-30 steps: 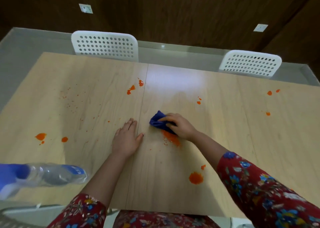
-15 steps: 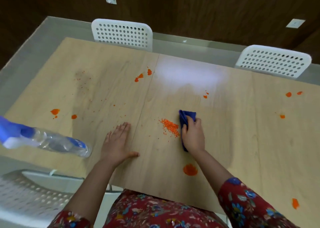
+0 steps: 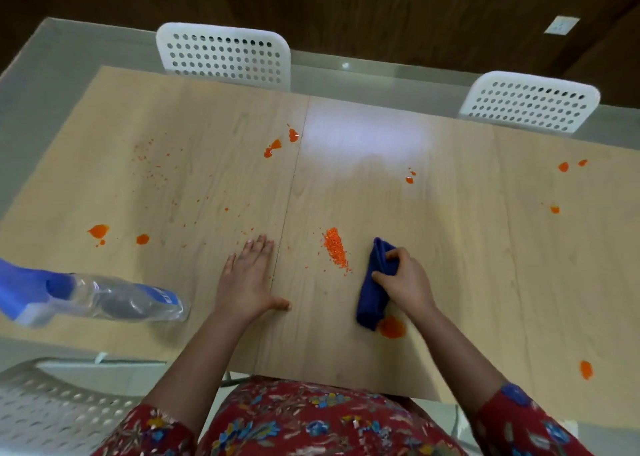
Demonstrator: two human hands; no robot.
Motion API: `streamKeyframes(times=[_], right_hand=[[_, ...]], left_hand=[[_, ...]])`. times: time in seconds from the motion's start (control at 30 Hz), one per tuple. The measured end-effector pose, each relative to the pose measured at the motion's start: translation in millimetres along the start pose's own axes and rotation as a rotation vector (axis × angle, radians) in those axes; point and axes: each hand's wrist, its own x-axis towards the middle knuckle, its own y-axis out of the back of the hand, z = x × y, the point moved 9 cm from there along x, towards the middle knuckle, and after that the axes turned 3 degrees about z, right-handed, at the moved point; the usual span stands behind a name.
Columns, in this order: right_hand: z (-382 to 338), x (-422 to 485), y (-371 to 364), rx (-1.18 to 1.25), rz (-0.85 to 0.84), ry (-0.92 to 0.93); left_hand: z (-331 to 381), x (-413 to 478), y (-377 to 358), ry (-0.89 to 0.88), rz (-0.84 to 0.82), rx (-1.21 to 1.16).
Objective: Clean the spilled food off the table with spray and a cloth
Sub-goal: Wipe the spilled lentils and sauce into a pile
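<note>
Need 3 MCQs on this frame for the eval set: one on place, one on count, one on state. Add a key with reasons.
1. Where is the spray bottle?
A. lying on its side on the table, left of the left hand
B. standing upright at the far edge
C. on the floor

2. How many white chair backs show beyond the far edge?
A. one
B. two
C. four

3. What is the right hand doing?
A. resting flat and empty
B. gripping the blue cloth
C. lifting a cup

Key:
1 A: the bottle lies flat near the table's near-left corner.
2 B: one back stands at the far left, another at the far right.
3 B: its fingers curl round the cloth on the tabletop.
</note>
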Motion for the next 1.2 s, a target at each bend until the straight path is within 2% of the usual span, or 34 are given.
streamKeyframes(times=[0.2,0.3,0.37,0.5,0.67,0.83,0.93,1.07,1.2], right_hand=[[-67.9,-11.4,-63.6,0.226,0.043,0.050],[-59.6,-2.9,-37.7,0.342,0.138,0.045],[-38.4,10.8,-8.9,0.257,0.208,0.022],[-22.5,33.1,4.3,0.011,0.162,-0.026],[-86.1,40.8,-33.6,-0.048,0.151,0.151],[-139.2,27.9,-77.5,-0.040,0.005,0.366],[-133.3,46.8,-56.6,0.000,0.098,0.356],[-127.4,79.8,-44.8,-0.189,0.134,0.307],[-173.3,73.2,-85.1,-0.362,-0.025,0.537]], left_hand=[[2.0,-5.7,4.4,-0.036,0.050,-0.041],[-0.5,-10.3,3.2,-0.050,0.076,-0.052],[-3.1,-9.6,1.0,-0.049,0.070,-0.059],[-6.9,-7.0,-2.9,-0.037,0.053,-0.071],[-7.2,-4.8,-2.5,-0.033,0.055,-0.078],[-7.9,-5.6,-2.7,-0.020,0.065,-0.089],[-8.8,-5.9,-3.3,-0.020,0.058,-0.095],[-9.0,-5.8,-2.5,-0.021,0.060,-0.090],[-10.1,-10.3,-2.2,-0.007,0.077,-0.082]])
